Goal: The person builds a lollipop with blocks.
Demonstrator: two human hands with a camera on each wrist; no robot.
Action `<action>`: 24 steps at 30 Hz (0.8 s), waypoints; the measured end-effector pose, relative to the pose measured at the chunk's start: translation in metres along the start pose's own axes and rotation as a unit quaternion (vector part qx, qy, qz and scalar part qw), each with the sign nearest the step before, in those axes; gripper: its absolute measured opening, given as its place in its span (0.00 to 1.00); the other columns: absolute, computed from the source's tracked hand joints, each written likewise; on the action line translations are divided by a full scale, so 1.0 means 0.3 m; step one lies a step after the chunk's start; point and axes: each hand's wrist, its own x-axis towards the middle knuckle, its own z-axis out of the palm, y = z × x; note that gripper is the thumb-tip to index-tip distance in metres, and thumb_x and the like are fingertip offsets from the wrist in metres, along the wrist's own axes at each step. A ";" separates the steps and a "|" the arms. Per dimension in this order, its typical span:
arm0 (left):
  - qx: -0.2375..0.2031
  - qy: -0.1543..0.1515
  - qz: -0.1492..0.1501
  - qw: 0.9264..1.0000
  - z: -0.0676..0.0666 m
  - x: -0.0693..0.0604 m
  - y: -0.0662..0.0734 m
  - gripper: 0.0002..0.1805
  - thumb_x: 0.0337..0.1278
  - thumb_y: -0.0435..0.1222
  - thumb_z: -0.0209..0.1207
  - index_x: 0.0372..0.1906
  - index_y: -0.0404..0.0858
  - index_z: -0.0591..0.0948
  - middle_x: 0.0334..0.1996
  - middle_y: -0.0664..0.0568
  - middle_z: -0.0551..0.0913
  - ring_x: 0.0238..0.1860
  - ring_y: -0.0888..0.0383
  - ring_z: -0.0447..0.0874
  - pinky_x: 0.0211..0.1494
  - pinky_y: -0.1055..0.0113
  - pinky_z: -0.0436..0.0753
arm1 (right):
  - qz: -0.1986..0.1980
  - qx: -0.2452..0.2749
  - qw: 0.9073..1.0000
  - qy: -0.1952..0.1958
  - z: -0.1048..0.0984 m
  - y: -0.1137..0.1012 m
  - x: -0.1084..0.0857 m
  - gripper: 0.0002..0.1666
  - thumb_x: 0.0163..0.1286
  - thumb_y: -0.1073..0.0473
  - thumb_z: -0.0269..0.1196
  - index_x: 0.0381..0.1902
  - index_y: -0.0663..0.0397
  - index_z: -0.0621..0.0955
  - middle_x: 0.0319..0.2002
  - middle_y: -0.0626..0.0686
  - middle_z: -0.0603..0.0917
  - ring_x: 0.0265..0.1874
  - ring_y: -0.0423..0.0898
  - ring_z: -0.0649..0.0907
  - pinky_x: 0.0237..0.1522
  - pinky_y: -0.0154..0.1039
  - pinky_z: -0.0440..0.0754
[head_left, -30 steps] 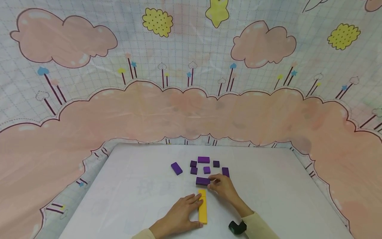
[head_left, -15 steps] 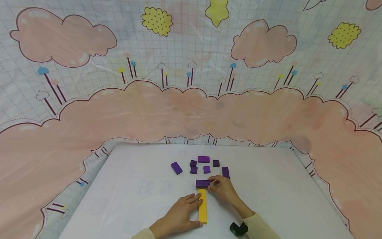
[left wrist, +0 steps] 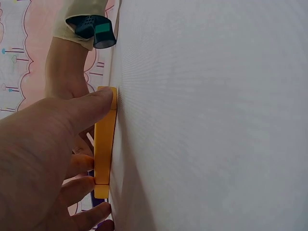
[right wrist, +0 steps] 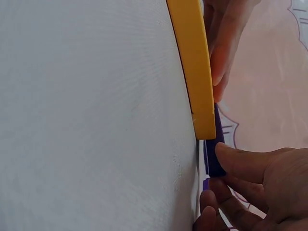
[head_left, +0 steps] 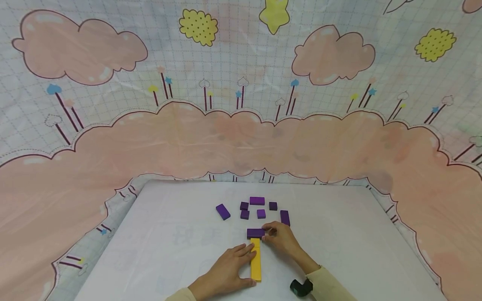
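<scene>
My left hand [head_left: 231, 267], fingers fairly straight, rests against the yellow row [head_left: 256, 267], thumb at its 6 o'clock end, while my right hand [head_left: 282, 239] pinches the 3 o'clock end of the purple bar [head_left: 255, 233], which lies crosswise at the row's 12 o'clock end, touching or just short, I can't tell. I judge this step to be lining up the bar, so the next move calls for squaring it gently, then a clean release; seven loose blocks [head_left: 261, 214] lie beyond, from 11 to 1 o'clock.
</scene>
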 end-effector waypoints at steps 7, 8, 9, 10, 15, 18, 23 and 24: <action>0.004 -0.001 -0.001 1.000 0.003 0.001 0.001 0.41 0.50 0.64 0.63 0.69 0.51 0.73 0.74 0.58 0.65 0.72 0.49 0.67 0.70 0.46 0.71 | 0.007 0.010 1.000 -0.013 -0.001 0.000 0.001 0.16 0.57 0.61 0.73 0.45 0.54 0.86 0.41 0.51 0.87 0.37 0.42 0.82 0.42 0.37 0.84; 0.004 -0.001 -0.001 1.000 0.003 0.001 0.001 0.41 0.50 0.64 0.63 0.69 0.51 0.73 0.74 0.58 0.65 0.72 0.49 0.67 0.70 0.46 0.71 | 0.007 0.010 1.000 -0.014 -0.001 -0.001 0.000 0.16 0.57 0.61 0.73 0.45 0.54 0.86 0.41 0.51 0.87 0.37 0.43 0.82 0.42 0.37 0.84; 0.004 -0.002 -0.001 1.000 0.003 0.001 0.002 0.41 0.50 0.64 0.63 0.69 0.51 0.73 0.74 0.58 0.65 0.72 0.49 0.66 0.70 0.46 0.71 | 0.008 0.011 1.000 -0.015 -0.001 -0.002 -0.001 0.16 0.57 0.61 0.73 0.45 0.54 0.86 0.41 0.51 0.87 0.37 0.43 0.81 0.42 0.38 0.84; 0.004 -0.001 -0.001 1.000 0.002 0.001 0.002 0.41 0.50 0.64 0.63 0.69 0.51 0.73 0.74 0.57 0.65 0.72 0.49 0.66 0.70 0.46 0.71 | 0.009 0.011 1.000 -0.016 -0.001 -0.003 -0.001 0.16 0.57 0.61 0.73 0.45 0.54 0.86 0.41 0.51 0.87 0.38 0.43 0.81 0.42 0.38 0.84; 0.004 -0.003 -0.002 1.000 0.000 0.000 0.004 0.41 0.50 0.64 0.63 0.69 0.51 0.73 0.74 0.58 0.65 0.72 0.49 0.66 0.70 0.46 0.71 | 0.013 0.010 1.000 -0.019 0.001 -0.004 -0.002 0.16 0.57 0.62 0.73 0.45 0.54 0.85 0.41 0.51 0.87 0.38 0.43 0.81 0.43 0.39 0.84; 0.003 -0.005 -0.004 1.000 0.000 0.001 0.004 0.41 0.50 0.64 0.63 0.69 0.51 0.72 0.74 0.58 0.65 0.72 0.50 0.66 0.70 0.46 0.70 | 0.013 0.006 1.000 -0.019 0.003 -0.001 0.000 0.16 0.57 0.62 0.73 0.44 0.54 0.86 0.41 0.51 0.87 0.38 0.43 0.81 0.43 0.39 0.84; 0.002 -0.007 -0.006 1.000 0.000 0.002 0.002 0.41 0.50 0.65 0.63 0.69 0.52 0.72 0.74 0.59 0.65 0.72 0.50 0.66 0.70 0.46 0.70 | 0.011 0.006 1.000 -0.020 0.004 0.002 0.003 0.16 0.57 0.61 0.73 0.44 0.53 0.86 0.41 0.51 0.87 0.37 0.42 0.81 0.43 0.39 0.84; 0.002 -0.007 -0.006 1.000 0.000 0.002 0.002 0.41 0.50 0.65 0.63 0.69 0.52 0.72 0.74 0.59 0.65 0.72 0.50 0.66 0.70 0.46 0.70 | 0.009 0.006 1.000 -0.020 0.004 0.002 0.004 0.16 0.57 0.61 0.73 0.44 0.53 0.86 0.41 0.50 0.87 0.37 0.42 0.81 0.43 0.38 0.84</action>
